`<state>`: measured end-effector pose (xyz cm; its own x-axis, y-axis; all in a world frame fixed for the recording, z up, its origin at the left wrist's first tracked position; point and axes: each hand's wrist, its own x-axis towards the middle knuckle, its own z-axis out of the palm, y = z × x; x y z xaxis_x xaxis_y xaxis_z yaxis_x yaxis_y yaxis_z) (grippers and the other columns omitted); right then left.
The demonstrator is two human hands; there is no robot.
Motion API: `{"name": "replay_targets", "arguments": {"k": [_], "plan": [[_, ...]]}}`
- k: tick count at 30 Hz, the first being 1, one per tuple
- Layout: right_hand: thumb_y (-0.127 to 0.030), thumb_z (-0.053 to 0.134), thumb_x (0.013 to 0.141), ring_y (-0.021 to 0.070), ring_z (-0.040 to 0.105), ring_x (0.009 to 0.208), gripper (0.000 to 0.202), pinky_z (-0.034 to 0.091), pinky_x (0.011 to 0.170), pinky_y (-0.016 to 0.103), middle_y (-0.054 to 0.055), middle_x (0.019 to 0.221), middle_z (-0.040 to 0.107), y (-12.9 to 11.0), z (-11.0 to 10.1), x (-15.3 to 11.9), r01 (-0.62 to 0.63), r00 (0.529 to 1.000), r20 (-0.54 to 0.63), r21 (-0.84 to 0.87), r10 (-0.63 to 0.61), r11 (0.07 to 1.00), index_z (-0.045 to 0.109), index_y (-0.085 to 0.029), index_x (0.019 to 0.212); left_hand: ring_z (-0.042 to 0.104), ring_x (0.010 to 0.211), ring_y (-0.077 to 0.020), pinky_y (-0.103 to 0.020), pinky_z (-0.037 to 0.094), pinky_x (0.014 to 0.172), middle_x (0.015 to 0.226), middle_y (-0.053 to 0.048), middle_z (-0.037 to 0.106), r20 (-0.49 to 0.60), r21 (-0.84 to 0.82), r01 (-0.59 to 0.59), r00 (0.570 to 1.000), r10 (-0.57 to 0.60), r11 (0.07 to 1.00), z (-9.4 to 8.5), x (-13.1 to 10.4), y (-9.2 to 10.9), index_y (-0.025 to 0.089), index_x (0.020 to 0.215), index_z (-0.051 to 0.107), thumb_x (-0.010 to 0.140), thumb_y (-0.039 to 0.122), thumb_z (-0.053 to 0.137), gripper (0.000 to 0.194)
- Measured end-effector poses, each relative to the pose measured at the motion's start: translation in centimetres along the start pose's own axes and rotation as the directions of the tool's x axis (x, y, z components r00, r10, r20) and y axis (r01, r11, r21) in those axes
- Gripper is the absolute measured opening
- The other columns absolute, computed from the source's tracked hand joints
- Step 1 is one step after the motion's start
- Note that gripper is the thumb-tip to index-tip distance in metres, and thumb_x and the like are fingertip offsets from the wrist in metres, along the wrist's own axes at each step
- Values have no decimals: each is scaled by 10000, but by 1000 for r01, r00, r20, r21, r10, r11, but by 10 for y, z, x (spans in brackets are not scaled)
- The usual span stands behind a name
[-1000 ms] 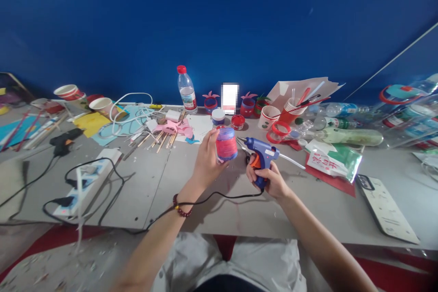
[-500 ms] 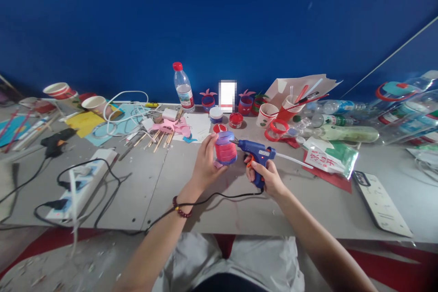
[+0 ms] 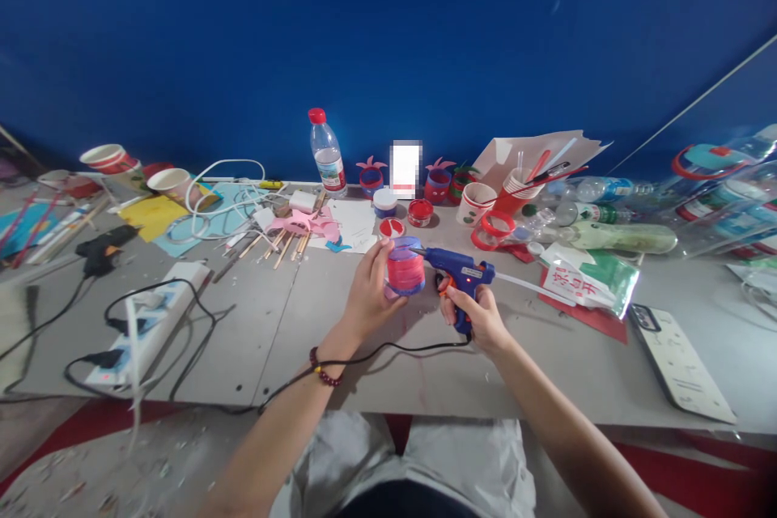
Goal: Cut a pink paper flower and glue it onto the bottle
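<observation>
My left hand (image 3: pixel 369 291) is wrapped round a small red and blue painted cup (image 3: pixel 405 271), held above the grey table. My right hand (image 3: pixel 477 312) grips a blue glue gun (image 3: pixel 461 273) by its handle, with fingers at the orange trigger. The gun's nozzle points left and reaches the upper right part of the cup; whether it touches cannot be told. A white glue stick (image 3: pixel 519 283) sticks out of the gun's back. The gun's black cable (image 3: pixel 388 348) passes over my left wrist.
Behind the cup are an open red paint jar (image 3: pixel 420 213) and a water bottle (image 3: pixel 328 158). A power strip (image 3: pixel 151 324) and wooden sticks (image 3: pixel 285 247) lie left. To the right are paper cups (image 3: pixel 475 204), plastic bottles (image 3: pixel 625 237) and a phone (image 3: pixel 683 364).
The view has shifted slightly. The cup looks slightly turned in my left hand, and the glue gun's nozzle now overlaps its upper edge more.
</observation>
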<state>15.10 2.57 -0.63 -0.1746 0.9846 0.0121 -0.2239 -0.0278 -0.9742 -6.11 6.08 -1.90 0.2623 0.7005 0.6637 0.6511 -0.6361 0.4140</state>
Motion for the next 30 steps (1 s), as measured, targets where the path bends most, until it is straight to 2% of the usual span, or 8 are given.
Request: {"name": "replay_targets", "arguments": {"k": [4,14,25,30], "plan": [[-436,646,880,111,476,456,278,368,503,260,-29,472,567,-1,0,0,7,1000,-1,-9,-7,1000,607,-161,872,465,1343,-326,-514,448,1088,1413,-196,466,-7,2,11,1000,-11,1000,-1,0,2,188,1501,213,831,480,662,858],[-472,639,879,116,468,451,313,366,491,263,-27,474,564,-1,0,0,-19,1000,12,-18,20,1000,580,-166,865,475,1338,-320,-507,465,1080,1415,-193,465,-9,14,34,999,-33,999,0,1,3,197,1496,212,820,430,690,861],[-516,648,858,119,470,444,355,369,480,265,-19,475,561,-3,1,0,-24,1000,6,-39,24,999,583,-169,824,477,1341,-320,-505,472,1073,1413,-199,468,-34,18,9,999,-9,1000,-1,2,3,198,1502,204,833,445,679,857],[-500,617,890,112,477,465,378,365,488,254,-1,487,565,-1,-2,-1,-18,999,35,-61,20,998,584,-164,719,487,1331,-314,-496,486,1060,1401,-199,476,-51,18,-4,999,5,1000,-1,3,4,196,1496,214,850,451,659,825]]}}
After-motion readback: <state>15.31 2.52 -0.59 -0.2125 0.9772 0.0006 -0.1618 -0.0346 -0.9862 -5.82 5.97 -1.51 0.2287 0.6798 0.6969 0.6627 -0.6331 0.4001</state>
